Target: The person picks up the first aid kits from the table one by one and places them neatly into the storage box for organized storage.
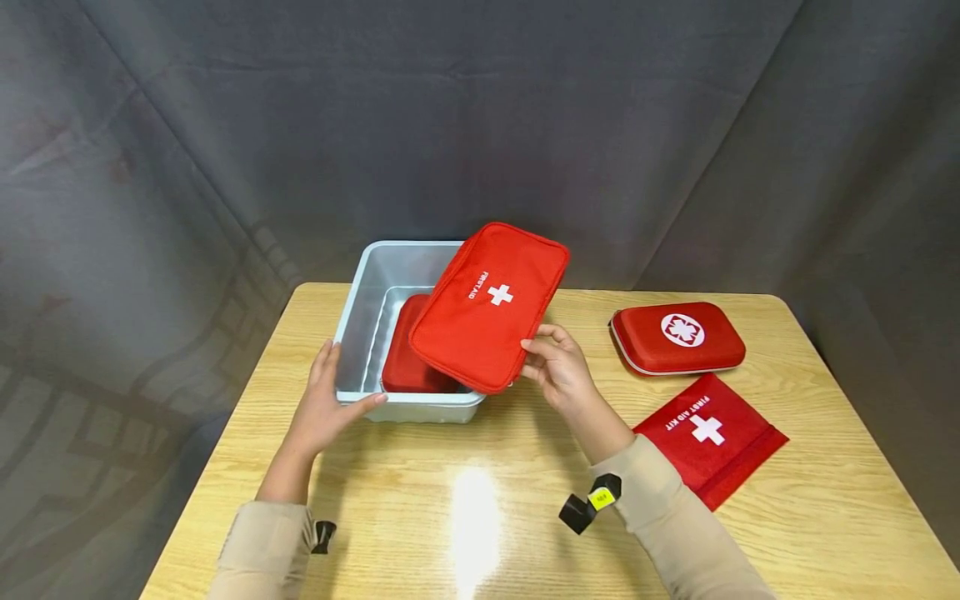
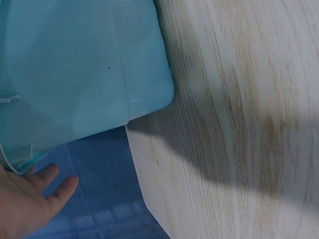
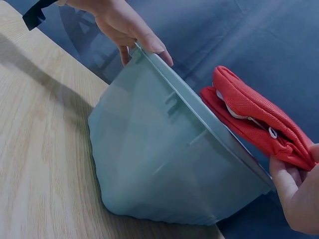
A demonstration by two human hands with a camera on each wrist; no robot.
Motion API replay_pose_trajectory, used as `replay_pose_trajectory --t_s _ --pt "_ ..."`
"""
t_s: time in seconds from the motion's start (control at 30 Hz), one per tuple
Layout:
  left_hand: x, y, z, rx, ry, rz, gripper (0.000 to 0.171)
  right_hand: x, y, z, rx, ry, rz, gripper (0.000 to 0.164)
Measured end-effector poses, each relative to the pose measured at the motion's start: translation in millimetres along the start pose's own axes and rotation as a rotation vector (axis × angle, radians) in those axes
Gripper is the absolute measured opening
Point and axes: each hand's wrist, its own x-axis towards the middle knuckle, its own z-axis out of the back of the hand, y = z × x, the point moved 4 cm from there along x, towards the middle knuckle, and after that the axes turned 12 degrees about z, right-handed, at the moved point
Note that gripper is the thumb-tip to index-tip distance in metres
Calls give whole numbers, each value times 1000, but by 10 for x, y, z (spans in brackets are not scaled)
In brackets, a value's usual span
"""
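Note:
My right hand (image 1: 558,367) pinches the near right edge of a flat red first aid pouch (image 1: 495,308) with a white cross, thumb on top. The pouch is tilted above the right part of a grey plastic bin (image 1: 363,333); its zip side shows in the right wrist view (image 3: 249,114). Inside the bin lies a red case (image 1: 416,350), partly hidden by the pouch. My left hand (image 1: 326,408) is at the bin's near left corner, fingers extended along the left side and thumb at the front rim. In the left wrist view, this hand (image 2: 30,199) shows straight fingers beside the bin.
To the right on the wooden table (image 1: 405,508) lies a red hard case (image 1: 678,337) with a round white emblem. A flat red first aid kit bag (image 1: 708,437) lies in front of it, partly behind the right sleeve. A grey curtain (image 1: 480,125) hangs behind the table.

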Motion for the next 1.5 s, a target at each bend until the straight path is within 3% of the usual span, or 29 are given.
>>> replay_pose_trajectory --t_s 0.7,1.5 --pt "5 -11 2 5 -6 -5 102 38 -131 -145 -33 -2 -16 23" --pt "-3 -27 -11 7 -7 -1 102 116 -222 -305 -160 4 -56 21"
